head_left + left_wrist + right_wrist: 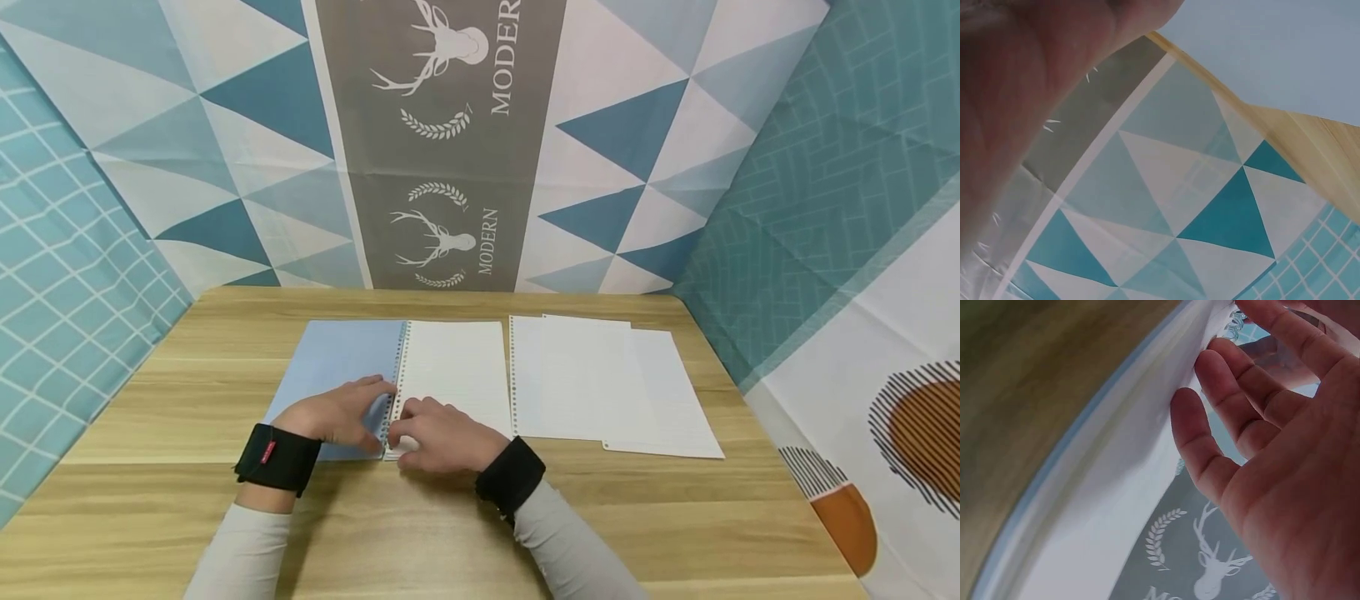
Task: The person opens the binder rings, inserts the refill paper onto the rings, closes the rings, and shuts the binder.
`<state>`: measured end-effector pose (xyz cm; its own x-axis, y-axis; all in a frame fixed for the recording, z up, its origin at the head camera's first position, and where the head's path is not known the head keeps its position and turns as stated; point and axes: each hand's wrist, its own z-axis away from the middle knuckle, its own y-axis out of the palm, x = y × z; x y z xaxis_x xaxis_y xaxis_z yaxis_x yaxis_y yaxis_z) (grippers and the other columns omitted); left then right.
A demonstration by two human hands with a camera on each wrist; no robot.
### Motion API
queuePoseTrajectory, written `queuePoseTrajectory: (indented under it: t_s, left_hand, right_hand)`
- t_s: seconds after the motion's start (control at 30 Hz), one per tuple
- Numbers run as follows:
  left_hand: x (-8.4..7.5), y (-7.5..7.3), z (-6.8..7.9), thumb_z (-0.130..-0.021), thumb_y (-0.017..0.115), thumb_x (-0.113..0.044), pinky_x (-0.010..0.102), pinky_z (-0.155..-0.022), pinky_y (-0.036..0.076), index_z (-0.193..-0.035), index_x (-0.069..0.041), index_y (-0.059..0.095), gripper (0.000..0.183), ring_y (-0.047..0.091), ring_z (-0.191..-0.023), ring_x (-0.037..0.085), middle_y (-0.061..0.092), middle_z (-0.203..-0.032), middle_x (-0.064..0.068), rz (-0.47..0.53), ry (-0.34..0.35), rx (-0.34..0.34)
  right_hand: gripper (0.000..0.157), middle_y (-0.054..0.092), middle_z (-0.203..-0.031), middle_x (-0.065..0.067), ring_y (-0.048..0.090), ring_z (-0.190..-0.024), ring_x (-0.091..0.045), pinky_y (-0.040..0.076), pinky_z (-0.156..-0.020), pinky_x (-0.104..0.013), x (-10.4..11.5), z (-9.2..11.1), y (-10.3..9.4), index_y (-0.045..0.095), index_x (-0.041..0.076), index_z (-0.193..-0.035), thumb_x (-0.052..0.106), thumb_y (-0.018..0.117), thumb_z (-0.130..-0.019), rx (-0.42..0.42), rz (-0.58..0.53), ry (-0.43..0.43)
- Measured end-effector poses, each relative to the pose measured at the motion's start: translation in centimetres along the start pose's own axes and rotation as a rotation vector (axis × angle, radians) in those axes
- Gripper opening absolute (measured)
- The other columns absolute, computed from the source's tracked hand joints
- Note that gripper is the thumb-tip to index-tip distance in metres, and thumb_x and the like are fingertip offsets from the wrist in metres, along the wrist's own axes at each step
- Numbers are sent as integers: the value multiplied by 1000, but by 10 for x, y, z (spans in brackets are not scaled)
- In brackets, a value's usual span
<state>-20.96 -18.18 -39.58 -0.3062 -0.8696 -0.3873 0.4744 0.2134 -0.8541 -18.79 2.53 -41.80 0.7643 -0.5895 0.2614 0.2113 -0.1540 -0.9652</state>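
Note:
A coil-bound notebook (453, 354) lies spread on the table, its blue cover (348, 350) to the left and its white lined pages to the right. My left hand (337, 414) is over the cover's lower part, with thumb and forefinger apart beside the coil (400, 367). On the coil's right side, my right hand (446, 435) has its fingers bent over the lower page. In the right wrist view, fingertips (1190, 403) of that hand touch the white page (1104, 481) near clear coil rings (1235, 325). Whether it pinches anything I cannot tell.
Loose punched sheets (577, 379) overlap one another just right of the notebook, with their holes along the left edge. They lie on the wood-grain table (150, 400). Patterned cloth (442, 150) hangs behind the table and along both sides.

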Motion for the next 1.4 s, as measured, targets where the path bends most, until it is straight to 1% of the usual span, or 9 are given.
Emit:
queuePoseTrajectory:
  t_s: [0.27, 0.33, 0.57, 0.7, 0.8, 0.93, 1.17, 1.3, 1.4]
  left_hand:
    - [1, 0, -2, -72, 90, -28, 69, -106, 41, -147, -16, 51, 85, 35, -147, 47, 34, -162, 22, -15, 2, -5]
    - [1, 0, -2, -73, 90, -28, 69, -107, 41, -146, -16, 52, 84, 36, -147, 47, 34, -162, 22, -16, 2, -6]
    - [1, 0, -4, -78, 86, -25, 66, -112, 38, -146, -14, 52, 76, 35, -148, 46, 35, -161, 24, -13, 16, -14]
    - [1, 0, -5, -78, 87, -24, 67, -111, 38, -144, -14, 54, 74, 36, -147, 47, 37, -160, 23, -10, 13, -22]
    - [1, 0, -5, -77, 88, -23, 67, -110, 39, -142, -14, 55, 73, 37, -146, 47, 39, -159, 23, -9, 12, -31]
    - [0, 0, -4, -76, 88, -23, 67, -109, 41, -141, -13, 56, 73, 38, -145, 47, 41, -158, 23, -13, 18, -39]
    - [-1, -2, -3, -77, 88, -25, 70, -106, 40, -143, -14, 53, 75, 36, -146, 49, 38, -160, 23, -20, 2, -25]
    - [-2, -1, -2, -78, 88, -25, 70, -106, 41, -143, -15, 53, 74, 36, -145, 49, 38, -160, 22, -23, -5, -24]
    - [-3, -1, -2, -78, 88, -25, 69, -104, 42, -140, -15, 55, 71, 39, -143, 49, 40, -158, 22, -33, 3, -31]
  right_hand:
    - [30, 59, -128, -1, 49, -105, -12, 41, -78, -19, -10, 3, 0, 71, 25, -122, 33, 73, -93, 62, -152, -21]
    - [31, 59, -129, -1, 49, -106, -11, 41, -79, -18, -11, 3, -1, 71, 26, -123, 32, 73, -93, 74, -168, -22]
    - [33, 57, -129, -2, 47, -104, -11, 39, -80, -17, -9, 5, -5, 72, 25, -125, 33, 74, -93, 111, -159, -34]
    - [35, 57, -127, -3, 47, -104, -12, 38, -82, -16, -9, 7, -7, 72, 23, -127, 33, 73, -93, 123, -149, -65]
    - [37, 57, -127, -4, 49, -107, -12, 38, -86, -17, -10, 8, -8, 72, 22, -129, 33, 73, -94, 127, -137, -99]
    - [38, 57, -126, -4, 49, -108, -13, 37, -90, -17, -10, 9, -9, 71, 21, -130, 34, 72, -94, 129, -120, -118]
    - [38, 56, -127, -3, 47, -104, -13, 37, -87, -17, -8, 8, -8, 70, 24, -131, 35, 71, -95, 130, -74, -108]
    - [38, 56, -128, -3, 48, -106, -13, 38, -88, -17, -8, 8, -8, 70, 24, -131, 35, 71, -95, 127, -74, -102]
    - [38, 57, -128, -4, 49, -106, -14, 39, -89, -18, -7, 9, -8, 71, 23, -131, 35, 71, -95, 124, -85, -104]
